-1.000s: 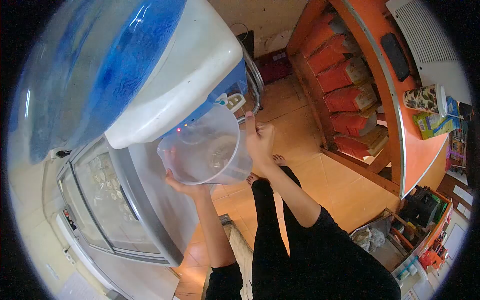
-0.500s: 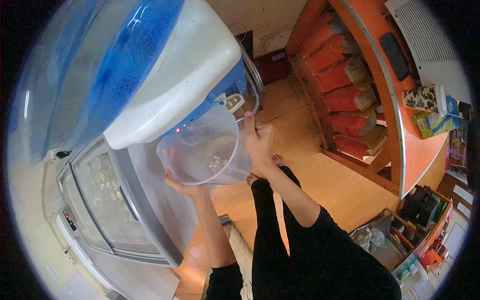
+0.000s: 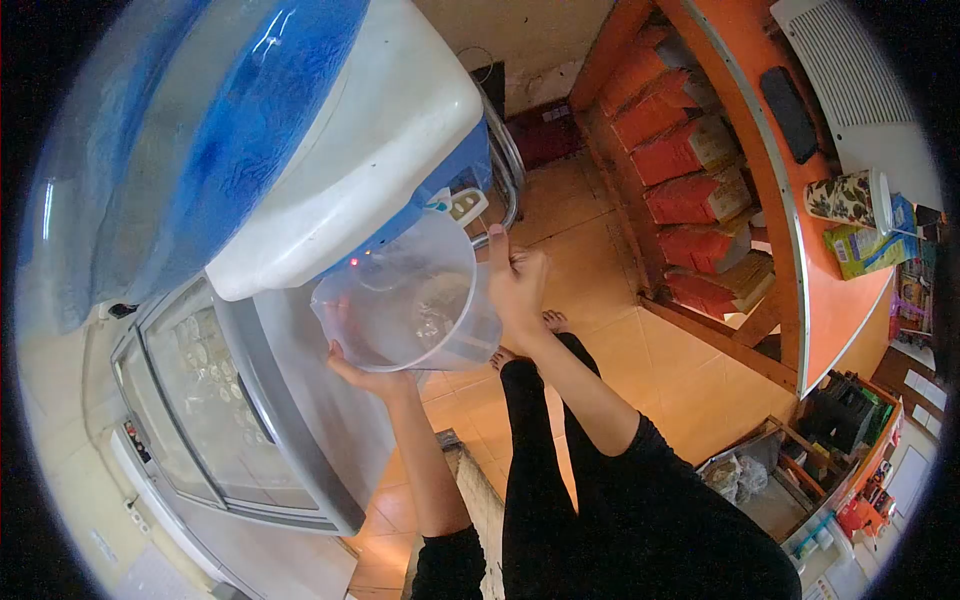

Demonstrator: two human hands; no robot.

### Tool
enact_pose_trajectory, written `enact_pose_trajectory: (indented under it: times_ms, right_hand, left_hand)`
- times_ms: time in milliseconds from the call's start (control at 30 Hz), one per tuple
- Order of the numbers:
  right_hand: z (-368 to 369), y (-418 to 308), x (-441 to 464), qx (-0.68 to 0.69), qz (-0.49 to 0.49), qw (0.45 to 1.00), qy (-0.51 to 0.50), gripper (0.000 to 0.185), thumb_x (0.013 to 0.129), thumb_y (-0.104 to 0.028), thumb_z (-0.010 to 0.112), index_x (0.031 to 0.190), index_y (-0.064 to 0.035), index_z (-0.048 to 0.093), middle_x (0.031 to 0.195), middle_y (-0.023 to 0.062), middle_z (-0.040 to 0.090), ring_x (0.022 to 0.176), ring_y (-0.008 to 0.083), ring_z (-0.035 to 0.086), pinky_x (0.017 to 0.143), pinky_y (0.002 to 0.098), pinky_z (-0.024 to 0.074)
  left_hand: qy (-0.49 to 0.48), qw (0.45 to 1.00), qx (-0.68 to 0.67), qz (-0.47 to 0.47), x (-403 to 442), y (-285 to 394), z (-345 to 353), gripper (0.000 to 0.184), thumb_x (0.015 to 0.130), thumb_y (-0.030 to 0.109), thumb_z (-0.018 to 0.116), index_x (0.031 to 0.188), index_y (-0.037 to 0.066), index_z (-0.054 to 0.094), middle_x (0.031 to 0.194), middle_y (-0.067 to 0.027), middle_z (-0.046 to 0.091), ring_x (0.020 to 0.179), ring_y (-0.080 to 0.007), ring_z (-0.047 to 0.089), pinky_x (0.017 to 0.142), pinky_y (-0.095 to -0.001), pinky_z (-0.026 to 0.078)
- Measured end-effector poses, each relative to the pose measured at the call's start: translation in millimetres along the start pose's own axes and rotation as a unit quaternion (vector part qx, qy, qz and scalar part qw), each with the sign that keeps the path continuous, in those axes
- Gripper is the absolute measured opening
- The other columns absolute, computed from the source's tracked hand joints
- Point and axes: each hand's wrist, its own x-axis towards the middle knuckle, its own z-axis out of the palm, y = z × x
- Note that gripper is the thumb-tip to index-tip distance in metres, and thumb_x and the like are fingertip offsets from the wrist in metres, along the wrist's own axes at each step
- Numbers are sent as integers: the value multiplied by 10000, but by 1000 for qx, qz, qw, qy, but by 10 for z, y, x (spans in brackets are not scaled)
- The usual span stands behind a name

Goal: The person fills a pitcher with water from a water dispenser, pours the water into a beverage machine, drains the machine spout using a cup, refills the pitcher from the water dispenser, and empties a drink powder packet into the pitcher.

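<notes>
A clear plastic pitcher [image 3: 385, 310] is held up under the front of a blue and white water dispenser [image 3: 370, 140]. My right hand [image 3: 517, 285] grips the pitcher's handle, thumb pointing up. Beneath the near side, my left hand [image 3: 370, 375] supports the pitcher with its fingers curved against the wall. Some water appears to lie at the bottom, with bright ripples there. A tap lever [image 3: 467, 206] shows just beyond the rim, and small red lights glow through the plastic. Whether a stream is falling cannot be made out.
A glass-topped chest freezer [image 3: 225, 400] stands at the left. On the right, an orange counter [image 3: 840, 300] bears a floral cup [image 3: 845, 200] and a green packet [image 3: 870, 248]; red boxes [image 3: 700, 195] fill the shelf below. An open drawer [image 3: 770, 480] sticks out lower right.
The pitcher and both hands keep almost the same place. Only the ripples at the bottom of the pitcher look slightly different.
</notes>
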Motion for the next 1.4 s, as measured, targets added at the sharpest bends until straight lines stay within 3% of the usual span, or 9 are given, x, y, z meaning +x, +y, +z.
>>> enact_pose_trajectory:
  times_ms: [400, 867, 1400]
  right_hand:
    - [-6, 6, -1, 3, 6, 1000, -2, 657, 943, -380, 509, 450, 48, 434, 384, 110, 308, 352, 161, 323, 404, 406, 242]
    - [-4, 14, -3, 3, 13, 1000, 0, 646, 929, -375, 522, 456, 61, 455, 379, 159, 356, 321, 241, 343, 410, 438, 247]
    - [9, 75, -9, 7, 19, 1000, -3, 660, 941, -400, 495, 462, 49, 425, 389, 115, 316, 357, 169, 325, 414, 420, 253]
  left_hand:
    - [-6, 1000, 3, 7, 9, -26, -14, 660, 888, 464, 276, 1342, 18, 452, 1313, -118, 524, 1260, -270, 419, 1067, -411, 298]
    - [15, 1000, 4, -5, -21, 9, 11, 663, 890, 486, 274, 1347, 38, 445, 1329, -118, 500, 1258, -268, 408, 1066, -408, 285]
    - [-11, 999, 27, 22, 14, -18, -28, 665, 892, 476, 267, 1350, 24, 435, 1343, -123, 492, 1276, -270, 400, 1080, -417, 285]
